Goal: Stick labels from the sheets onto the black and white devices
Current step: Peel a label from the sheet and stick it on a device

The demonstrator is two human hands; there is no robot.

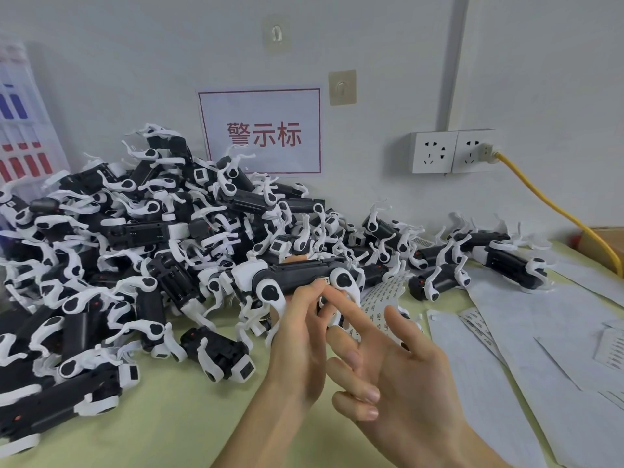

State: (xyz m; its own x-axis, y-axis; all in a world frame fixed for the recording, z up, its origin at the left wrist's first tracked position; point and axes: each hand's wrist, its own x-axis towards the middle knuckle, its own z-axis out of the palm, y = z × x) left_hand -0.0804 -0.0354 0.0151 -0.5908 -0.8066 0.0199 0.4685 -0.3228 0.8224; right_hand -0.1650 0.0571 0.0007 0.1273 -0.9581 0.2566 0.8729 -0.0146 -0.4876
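1. Dozens of black and white devices [135, 248] lie heaped on the left half of the tabletop [169, 400], up against its back edge. They have glossy black oblong bodies with white plastic limbs curving out at all angles, and a thinner row trails toward the right edge.
2. One device [304, 275] is lifted clear of the heap, near the middle of the tabletop. It is a long, dark, smooth bar with rounded white joints, each with a black oval inset.
3. The left hand [297, 332] holds this device from below. Its grip is clamped round the body, with the fingers curled up the far side, where one fingertip peeks over the top.
4. The right hand [405, 376] has a straight index finger pressing on a small white label [322, 281] on the device's near face, beside its right joint. The thumb stands apart and the other fingers are loosely bent, holding nothing.
5. A white label sheet [385, 295] printed with rows of tiny rectangles lies just behind the right hand.
6. Flat, matte, pale backing sheets [506, 349] overlap across the right side of the tabletop, whose surface is a soft yellow-green.
7. On the wall are a red-bordered paper sign [260, 133], two white sockets [452, 152] and a yellow cable [557, 211] drooping to the right.
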